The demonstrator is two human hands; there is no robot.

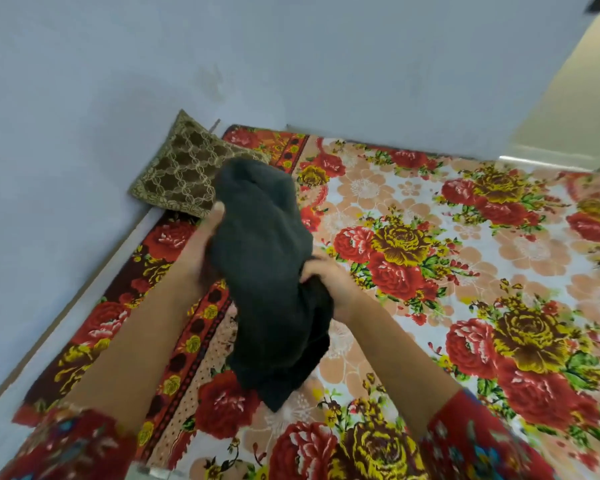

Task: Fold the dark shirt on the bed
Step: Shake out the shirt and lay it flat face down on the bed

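The dark shirt (267, 271) is a bunched, dark grey bundle held up above the bed (430, 258), which is covered by a red and yellow floral sheet. My left hand (201, 251) grips the bundle's left side, thumb up against the cloth. On the bundle's right side, my right hand (329, 278) has its fingers curled into the fabric. The shirt's lower end hangs down in loose folds toward the sheet; its sleeves and collar are hidden in the bundle.
A brown and gold patterned cushion (184, 171) leans in the corner at the head of the bed, just behind the shirt. A pale blue wall (84, 133) runs along the bed's left and far sides. Floral sheet stretches to the right.
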